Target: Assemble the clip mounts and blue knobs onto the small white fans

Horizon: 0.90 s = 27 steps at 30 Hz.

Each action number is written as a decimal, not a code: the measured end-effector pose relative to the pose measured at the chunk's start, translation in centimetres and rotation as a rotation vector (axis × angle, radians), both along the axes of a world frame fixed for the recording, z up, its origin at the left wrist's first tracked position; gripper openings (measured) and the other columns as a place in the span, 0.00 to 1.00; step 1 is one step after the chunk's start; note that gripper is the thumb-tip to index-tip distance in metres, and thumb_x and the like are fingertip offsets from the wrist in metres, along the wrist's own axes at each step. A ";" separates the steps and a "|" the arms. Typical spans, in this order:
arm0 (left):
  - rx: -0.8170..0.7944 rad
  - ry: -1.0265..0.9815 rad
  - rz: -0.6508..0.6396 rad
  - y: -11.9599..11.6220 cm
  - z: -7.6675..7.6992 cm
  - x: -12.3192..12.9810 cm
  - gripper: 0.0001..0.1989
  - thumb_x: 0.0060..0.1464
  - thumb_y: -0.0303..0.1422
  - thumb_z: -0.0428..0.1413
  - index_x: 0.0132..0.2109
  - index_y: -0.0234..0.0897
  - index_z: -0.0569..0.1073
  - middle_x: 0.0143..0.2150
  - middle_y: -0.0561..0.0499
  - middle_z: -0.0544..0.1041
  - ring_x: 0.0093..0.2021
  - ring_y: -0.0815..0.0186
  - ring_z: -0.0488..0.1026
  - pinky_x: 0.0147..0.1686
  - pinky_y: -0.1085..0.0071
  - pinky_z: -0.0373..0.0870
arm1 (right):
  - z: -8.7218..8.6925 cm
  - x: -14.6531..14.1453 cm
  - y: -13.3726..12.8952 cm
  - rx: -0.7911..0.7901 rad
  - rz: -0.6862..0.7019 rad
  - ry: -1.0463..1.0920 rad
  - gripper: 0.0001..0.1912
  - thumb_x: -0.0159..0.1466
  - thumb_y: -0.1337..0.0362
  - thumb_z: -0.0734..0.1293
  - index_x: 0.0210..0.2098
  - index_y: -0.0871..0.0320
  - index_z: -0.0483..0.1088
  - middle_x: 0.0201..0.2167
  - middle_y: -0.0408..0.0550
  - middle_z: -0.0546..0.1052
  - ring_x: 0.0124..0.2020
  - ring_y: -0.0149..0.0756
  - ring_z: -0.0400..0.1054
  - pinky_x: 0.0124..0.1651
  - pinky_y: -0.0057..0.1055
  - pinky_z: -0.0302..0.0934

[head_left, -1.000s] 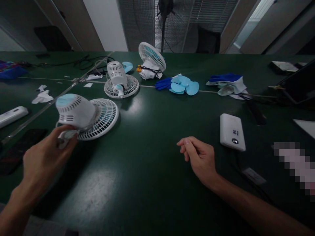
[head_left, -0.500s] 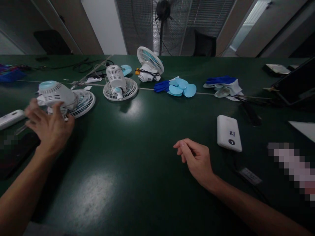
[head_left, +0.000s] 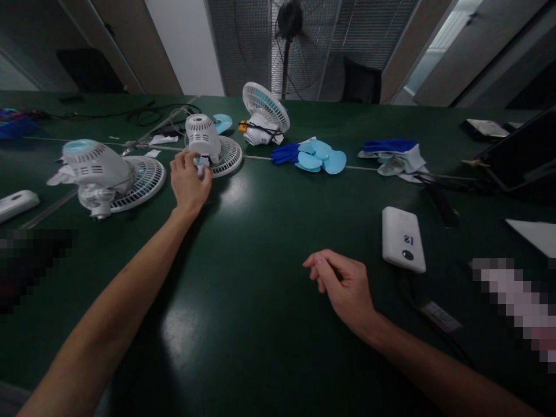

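Observation:
My left hand (head_left: 190,180) reaches to a small white fan (head_left: 202,134) lying grille-down, its fingers curled round the neck end at the near side of the motor housing. The hand covers most of that neck. On the table's middle right rests my right hand (head_left: 343,281), fingers loosely curled with the thumb against them and nothing visible inside. To the left lies another white fan (head_left: 101,169) with a pale blue cap, its grille flat on the table. Farther back a third fan (head_left: 263,119) leans with its grille tilted up and a dark cord round its base.
Light blue fan blades (head_left: 322,155) lie beside a blue glove (head_left: 284,153). More gloves (head_left: 393,153) sit at the right. A white power bank (head_left: 403,238) marked 18 has a cable. A white device (head_left: 17,205) lies far left; a dark screen (head_left: 521,147) stands right.
My left hand has moved right, from beside the left fan to the neck of the middle fan, and its fingers have closed there. My right hand has stayed nearly still.

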<state>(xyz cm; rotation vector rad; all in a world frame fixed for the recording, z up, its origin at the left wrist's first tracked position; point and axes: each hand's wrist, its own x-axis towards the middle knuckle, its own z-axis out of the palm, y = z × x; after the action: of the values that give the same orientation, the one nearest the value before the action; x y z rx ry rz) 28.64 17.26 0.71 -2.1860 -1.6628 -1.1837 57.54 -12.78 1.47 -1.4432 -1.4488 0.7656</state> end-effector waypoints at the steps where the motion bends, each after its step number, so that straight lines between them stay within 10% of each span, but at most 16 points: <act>1: 0.014 -0.008 -0.003 0.2 -0.1 -0.4 0.23 0.64 0.35 0.54 0.64 0.36 0.67 0.65 0.37 0.68 0.64 0.45 0.65 0.64 0.47 0.63 | 0.0 0.0 0.0 0.000 -0.003 -0.002 0.17 0.75 0.56 0.62 0.36 0.57 0.77 0.25 0.40 0.73 0.20 0.26 0.65 0.24 0.26 0.58; 11: 0.028 0.035 -0.057 1.2 0.2 -2.6 0.26 0.69 0.44 0.46 0.62 0.31 0.71 0.64 0.49 0.71 0.70 0.53 0.58 0.66 0.45 0.51 | 0.2 -0.1 0.1 -0.020 0.007 -0.014 0.16 0.75 0.57 0.62 0.36 0.57 0.77 0.25 0.40 0.73 0.21 0.26 0.66 0.23 0.26 0.58; 27: 0.027 -0.026 -0.072 0.8 0.1 -1.9 0.25 0.66 0.45 0.47 0.61 0.35 0.72 0.73 0.42 0.63 0.74 0.50 0.56 0.63 0.47 0.59 | 0.1 -0.2 0.2 -0.022 0.054 -0.034 0.16 0.75 0.57 0.62 0.37 0.57 0.77 0.25 0.41 0.73 0.22 0.28 0.66 0.24 0.27 0.58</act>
<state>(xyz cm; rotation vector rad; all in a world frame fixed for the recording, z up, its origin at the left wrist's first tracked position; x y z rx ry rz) 26.75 18.07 0.85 -2.2417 -1.5808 -1.2506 57.31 -12.55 1.56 -1.4449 -1.5143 0.7964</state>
